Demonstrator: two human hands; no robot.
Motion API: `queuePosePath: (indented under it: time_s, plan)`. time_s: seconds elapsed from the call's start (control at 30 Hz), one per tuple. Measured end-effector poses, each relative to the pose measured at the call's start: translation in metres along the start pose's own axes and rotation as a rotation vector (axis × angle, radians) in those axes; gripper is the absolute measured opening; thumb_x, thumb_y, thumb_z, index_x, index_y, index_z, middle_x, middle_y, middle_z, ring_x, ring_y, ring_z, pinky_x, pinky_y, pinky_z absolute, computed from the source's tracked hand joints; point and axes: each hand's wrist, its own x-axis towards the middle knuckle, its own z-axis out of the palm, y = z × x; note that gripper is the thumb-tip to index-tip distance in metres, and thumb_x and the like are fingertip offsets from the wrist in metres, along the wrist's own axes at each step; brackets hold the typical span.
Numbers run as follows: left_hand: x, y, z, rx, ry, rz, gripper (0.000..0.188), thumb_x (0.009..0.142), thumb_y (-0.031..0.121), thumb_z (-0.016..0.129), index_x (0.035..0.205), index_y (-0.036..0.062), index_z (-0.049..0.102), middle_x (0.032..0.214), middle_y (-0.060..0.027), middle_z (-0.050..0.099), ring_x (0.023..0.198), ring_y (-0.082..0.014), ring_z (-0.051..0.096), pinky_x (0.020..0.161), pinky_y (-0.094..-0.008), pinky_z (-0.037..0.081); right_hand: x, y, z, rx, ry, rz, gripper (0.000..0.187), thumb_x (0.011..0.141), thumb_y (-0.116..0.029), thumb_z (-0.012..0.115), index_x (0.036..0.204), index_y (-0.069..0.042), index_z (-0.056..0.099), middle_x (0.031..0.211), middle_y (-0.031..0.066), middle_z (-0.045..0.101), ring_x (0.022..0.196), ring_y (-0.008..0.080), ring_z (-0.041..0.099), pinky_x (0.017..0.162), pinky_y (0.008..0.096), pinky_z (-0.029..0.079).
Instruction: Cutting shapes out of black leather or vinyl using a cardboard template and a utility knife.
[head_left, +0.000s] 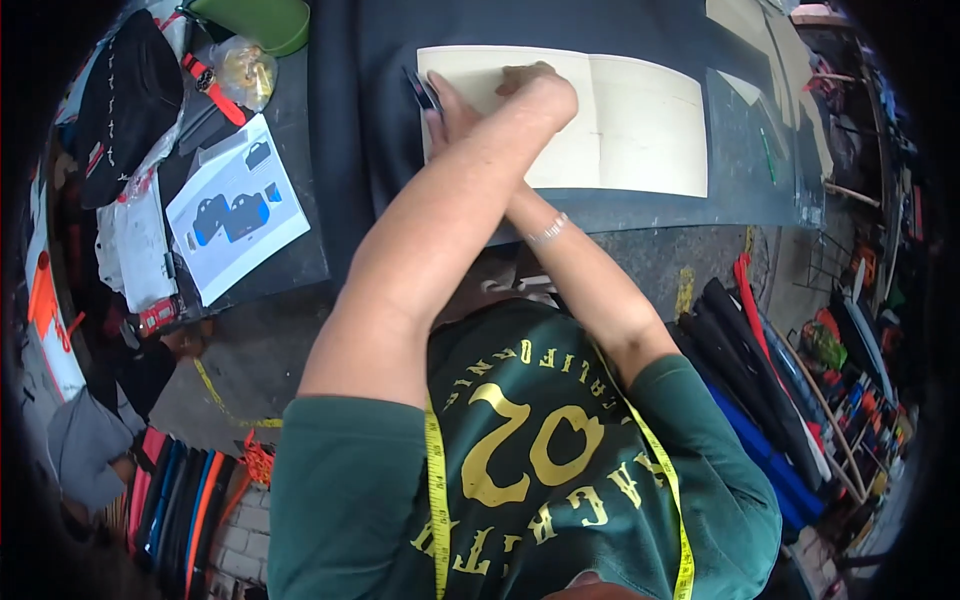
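My forearms cross over the table. My left hand (528,78) is bent at the wrist and rests on a large cream sheet of card (645,125), its partly visible fingers pressing on the surface. Under the left forearm, my right hand (452,115) reaches to the card's left edge. It is closed on a slim dark tool (422,90), whose kind I cannot make out. The card has a vertical crease and lies on black sheet material (375,60). The left forearm hides part of the right hand and wrist.
Left of the black material lie a printed sheet with bag pictures (238,215), a red-strapped watch (212,88), a clear plastic bag (243,75) and a black cap (128,105). A green pen (767,155) lies at right. Fabric rolls (755,370) stand beside me.
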Motion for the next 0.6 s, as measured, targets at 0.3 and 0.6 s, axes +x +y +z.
queuePosePath:
  time_s: [0.3, 0.6]
  plan:
    - [0.017, -0.02, 0.022, 0.055, -0.005, 0.056, 0.069, 0.083, 0.011, 0.078, 0.146, 0.0087, 0.051, 0.146, -0.0135, 0.055, 0.132, -0.0344, 0.054, 0.099, -0.0437, 0.057, 0.043, -0.003, 0.07, -0.16, -0.151, 0.443, 0.042, 0.095, -0.009, 0.052, 0.136, 0.0, 0.049, 0.113, 0.0299, 0.066, 0.1, 0.0476, 0.065, 0.09, 0.0548, 0.052]
    - [0.031, -0.018, 0.024, 0.022, -0.145, 0.17, 0.055, 0.079, 0.012, 0.08, 0.133, 0.0075, 0.068, 0.153, -0.0094, 0.05, 0.144, -0.0325, 0.042, 0.108, -0.0423, 0.05, 0.051, 0.011, 0.075, -0.329, -0.263, 0.324, 0.037, 0.094, -0.007, 0.051, 0.129, 0.004, 0.05, 0.091, 0.0324, 0.068, 0.087, 0.049, 0.067, 0.083, 0.0556, 0.054]
